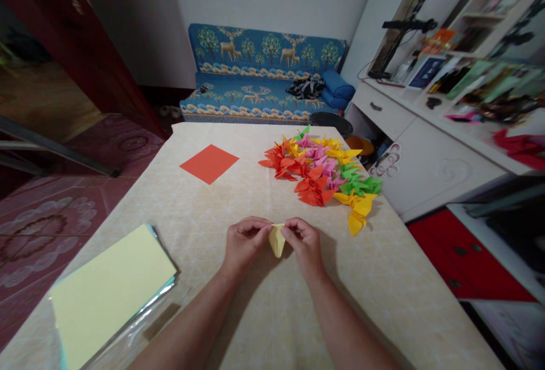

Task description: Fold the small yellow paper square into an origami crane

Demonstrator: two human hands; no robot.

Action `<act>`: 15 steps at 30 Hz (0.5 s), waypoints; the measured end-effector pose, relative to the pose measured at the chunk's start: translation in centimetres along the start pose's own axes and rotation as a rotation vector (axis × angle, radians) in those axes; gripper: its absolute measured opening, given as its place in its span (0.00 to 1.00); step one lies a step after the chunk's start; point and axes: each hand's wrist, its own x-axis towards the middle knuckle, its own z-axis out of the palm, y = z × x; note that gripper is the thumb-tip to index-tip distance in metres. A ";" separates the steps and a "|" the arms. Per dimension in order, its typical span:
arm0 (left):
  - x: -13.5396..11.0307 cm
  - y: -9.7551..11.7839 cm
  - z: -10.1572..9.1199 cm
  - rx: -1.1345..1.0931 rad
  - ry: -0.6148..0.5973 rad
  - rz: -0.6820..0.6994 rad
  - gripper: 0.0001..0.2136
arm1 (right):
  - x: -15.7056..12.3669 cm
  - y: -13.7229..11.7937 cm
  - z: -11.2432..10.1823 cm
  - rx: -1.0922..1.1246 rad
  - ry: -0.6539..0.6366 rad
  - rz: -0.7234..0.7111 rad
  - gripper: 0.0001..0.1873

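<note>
My left hand [246, 238] and my right hand [303, 239] meet at the middle of the beige table [400, 279]. Both pinch a small folded piece of pale yellow paper [276, 240] from either side, fingers closed on its top edge. The paper's pointed end hangs down toward the tabletop. A pile of folded paper cranes [323, 171] in orange, pink, yellow and green lies just beyond my right hand.
A flat orange paper square [209, 163] lies at the far left of the table. A stack of pale yellow sheets [108, 289] in a clear sleeve sits near left. A blue patterned sofa [264, 75] stands beyond, white cabinets [426, 148] on the right.
</note>
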 end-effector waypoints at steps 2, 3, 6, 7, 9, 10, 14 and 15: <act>0.0 0.2 0.0 0.002 0.004 -0.014 0.05 | 0.0 0.0 0.0 0.003 -0.002 0.005 0.08; -0.1 0.3 0.0 0.015 0.002 -0.010 0.05 | 0.0 0.0 0.0 0.006 -0.002 0.008 0.08; -0.2 0.4 0.0 0.083 -0.008 0.044 0.05 | 0.0 0.0 0.0 0.009 0.008 0.016 0.08; -0.2 0.4 -0.1 0.106 -0.014 0.068 0.05 | 0.0 -0.1 0.1 0.009 0.013 0.022 0.08; -0.3 0.2 -0.1 0.138 -0.026 0.115 0.05 | 0.0 -0.1 0.1 0.007 0.026 0.032 0.08; -0.3 0.1 -0.2 0.149 -0.035 0.133 0.05 | 0.0 -0.1 0.1 0.004 0.032 0.037 0.08; -0.4 -0.1 -0.3 0.197 -0.075 0.170 0.05 | 0.0 0.1 0.1 -0.002 0.048 0.046 0.09; -0.5 -0.1 -0.3 0.206 -0.082 0.167 0.05 | 0.0 0.2 0.0 -0.001 0.052 0.046 0.09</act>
